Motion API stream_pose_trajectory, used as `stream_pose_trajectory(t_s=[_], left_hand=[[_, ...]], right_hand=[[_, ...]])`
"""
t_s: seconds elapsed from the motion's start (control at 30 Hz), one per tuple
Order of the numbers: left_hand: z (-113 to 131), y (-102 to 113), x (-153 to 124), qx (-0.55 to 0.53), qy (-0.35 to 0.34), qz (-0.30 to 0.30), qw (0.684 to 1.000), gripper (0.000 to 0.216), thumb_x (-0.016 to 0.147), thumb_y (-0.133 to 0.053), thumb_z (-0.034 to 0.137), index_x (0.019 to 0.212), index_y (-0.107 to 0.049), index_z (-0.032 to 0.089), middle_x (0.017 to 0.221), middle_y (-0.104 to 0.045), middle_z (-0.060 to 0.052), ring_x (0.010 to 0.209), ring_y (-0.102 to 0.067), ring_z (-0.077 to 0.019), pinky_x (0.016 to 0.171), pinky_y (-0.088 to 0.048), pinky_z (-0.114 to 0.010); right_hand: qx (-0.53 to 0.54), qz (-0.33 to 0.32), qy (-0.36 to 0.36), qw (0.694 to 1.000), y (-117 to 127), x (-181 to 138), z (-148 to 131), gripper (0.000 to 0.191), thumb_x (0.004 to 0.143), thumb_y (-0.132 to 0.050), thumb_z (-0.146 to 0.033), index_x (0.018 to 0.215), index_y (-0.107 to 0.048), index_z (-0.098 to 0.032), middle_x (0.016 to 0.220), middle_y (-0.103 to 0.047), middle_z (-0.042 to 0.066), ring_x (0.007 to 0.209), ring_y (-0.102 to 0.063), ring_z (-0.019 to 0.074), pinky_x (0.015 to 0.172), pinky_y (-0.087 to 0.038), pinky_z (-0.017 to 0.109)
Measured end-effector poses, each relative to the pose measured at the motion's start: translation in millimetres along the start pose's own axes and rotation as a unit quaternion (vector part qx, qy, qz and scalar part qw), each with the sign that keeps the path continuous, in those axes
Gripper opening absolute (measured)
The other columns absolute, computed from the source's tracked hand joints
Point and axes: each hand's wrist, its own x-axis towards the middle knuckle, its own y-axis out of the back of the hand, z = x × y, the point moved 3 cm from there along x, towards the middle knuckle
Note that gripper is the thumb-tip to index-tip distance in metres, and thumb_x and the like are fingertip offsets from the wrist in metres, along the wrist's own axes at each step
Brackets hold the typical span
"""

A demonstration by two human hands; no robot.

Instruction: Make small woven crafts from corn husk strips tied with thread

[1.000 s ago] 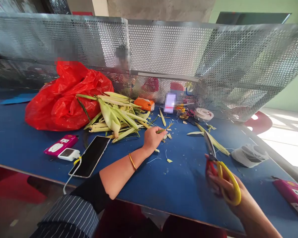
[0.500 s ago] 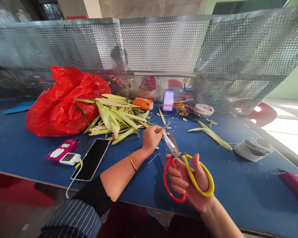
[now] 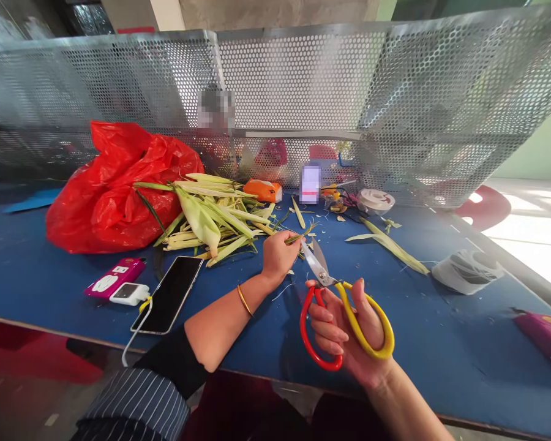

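Observation:
My left hand is closed, pinching a thin greenish strip of corn husk that sticks out past the fingertips. Just to its right, my right hand grips a pair of scissors with one red and one yellow handle. The scissor blades stand apart, their tips close to the left fingertips and the husk strip; whether they touch it I cannot tell. Behind and left of my left hand lies a heap of pale green corn husks, leaning against a red plastic bag.
On the blue table lie a black-screened phone, a white charger and a purple box. Farther back are an orange packet, a white tape roll and a loose husk. A perforated metal screen stands behind.
The view has shifted slightly. Both hands keep almost the same pose, with the husk strip still pinched and the scissor blades still apart.

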Motion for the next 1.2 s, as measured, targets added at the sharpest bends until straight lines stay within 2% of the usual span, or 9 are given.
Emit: stream_pose_trajectory(t_s=[0.17,0.4,1.2], left_hand=[[-3.7,1.9,3.2,0.001,0.006,0.016,1.000,0.012,0.076,-0.070,0.029,0.070,-0.072,0.019,0.060,-0.067,0.002,0.055,-0.056,-0.0116,0.056,-0.038,-0.022],[-0.8,0.6,0.1,-0.002,-0.006,0.005,1.000,0.009,0.077,-0.067,0.022,0.070,-0.072,0.019,0.068,-0.071,0.000,0.062,-0.060,-0.0119,0.061,-0.041,-0.021],[5.9,1.6,-3.8,0.014,0.004,0.016,1.000,0.012,0.079,-0.066,0.024,0.070,-0.072,0.019,0.067,-0.071,0.000,0.062,-0.060,-0.0120,0.061,-0.040,-0.022]], right_hand=[[0.002,-0.007,-0.004,1.000,-1.1,-0.1,2.0,0.065,0.084,-0.042,-0.075,0.115,-0.056,-0.020,0.069,-0.047,-0.004,0.043,-0.019,0.0027,0.040,-0.026,0.017],[0.010,-0.007,0.007,1.000,-0.4,-0.1,1.1,0.064,0.084,-0.045,-0.074,0.116,-0.056,-0.020,0.070,-0.047,-0.004,0.043,-0.019,0.0022,0.040,-0.026,0.016],[0.008,0.003,0.013,1.000,-4.4,3.5,4.8,0.064,0.084,-0.044,-0.074,0.116,-0.056,-0.020,0.069,-0.048,-0.004,0.043,-0.021,0.0030,0.040,-0.027,0.017]])
